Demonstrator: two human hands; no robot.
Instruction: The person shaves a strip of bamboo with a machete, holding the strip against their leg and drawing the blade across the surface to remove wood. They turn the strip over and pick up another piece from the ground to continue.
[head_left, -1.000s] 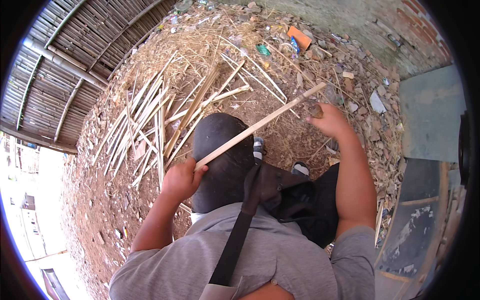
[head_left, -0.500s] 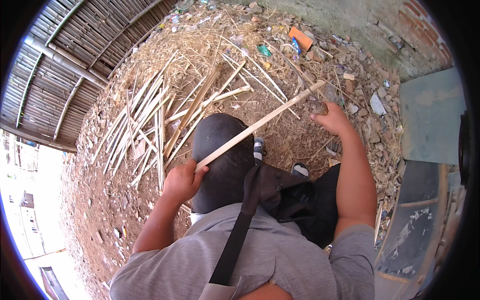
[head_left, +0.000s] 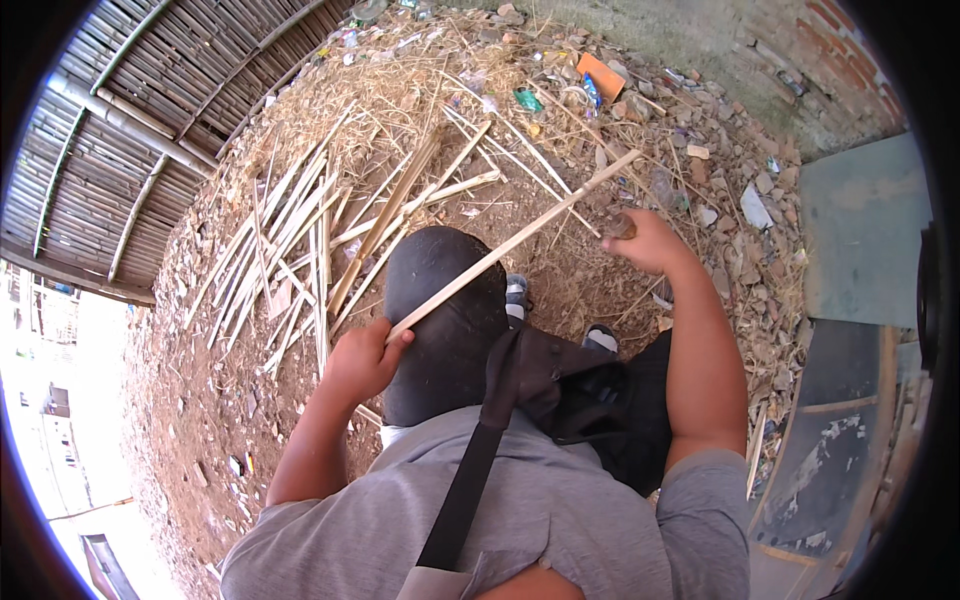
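My left hand [head_left: 362, 362] is closed round the near end of a long pale bamboo strip [head_left: 520, 237]. The strip slants up and to the right across my dark-clothed left knee [head_left: 440, 270]. Beyond the knee, my right hand [head_left: 648, 243] grips the brown handle of a knife [head_left: 621, 227], just below the strip's far end. The knife's blade is hard to make out against the ground.
Several loose bamboo strips [head_left: 300, 245] lie in a pile ahead and to the left. Rubble and litter [head_left: 700, 175] cover the ground on the right. A bamboo-slat wall [head_left: 130, 130] stands at the far left, a plastered wall [head_left: 690, 50] at the far right.
My right hand with the knife has moved left and slightly down, nearer my knee. The strip's far end has shifted slightly left and up. My left hand has barely moved.
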